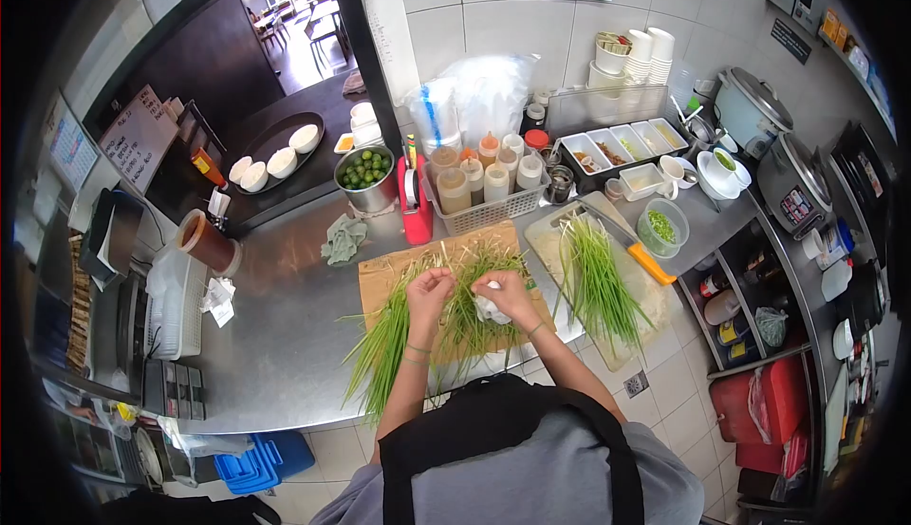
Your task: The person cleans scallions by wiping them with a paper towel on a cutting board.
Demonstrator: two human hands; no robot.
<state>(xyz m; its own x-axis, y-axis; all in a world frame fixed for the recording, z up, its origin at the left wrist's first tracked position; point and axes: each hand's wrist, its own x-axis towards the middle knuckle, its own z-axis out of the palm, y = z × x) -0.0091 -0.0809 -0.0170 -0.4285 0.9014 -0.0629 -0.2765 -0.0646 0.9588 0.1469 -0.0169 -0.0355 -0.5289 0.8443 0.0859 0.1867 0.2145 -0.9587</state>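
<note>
Long green stalks (384, 345) lie on a sheet of brown paper (380, 278) at the counter's front edge. Above the paper, my left hand (432, 290) has its fingertips pinched together; anything between them is too small to make out. To its right, my right hand (506, 295) is also closed at the fingertips, beside a crumpled white tissue or cloth (491, 310). Whether the hand grips it is unclear. On the right, more green stalks (600, 273) rest on a cutting board (622, 345), with an orange-handled knife (651, 264) beside them.
Behind the paper stand a basket of sauce bottles (493, 207), a red dispenser (414, 197) and a pot of green limes (365, 178). A tub of chopped greens (662, 228) sits right of the board. At left are a green cloth (343, 239) and a brown container (209, 242).
</note>
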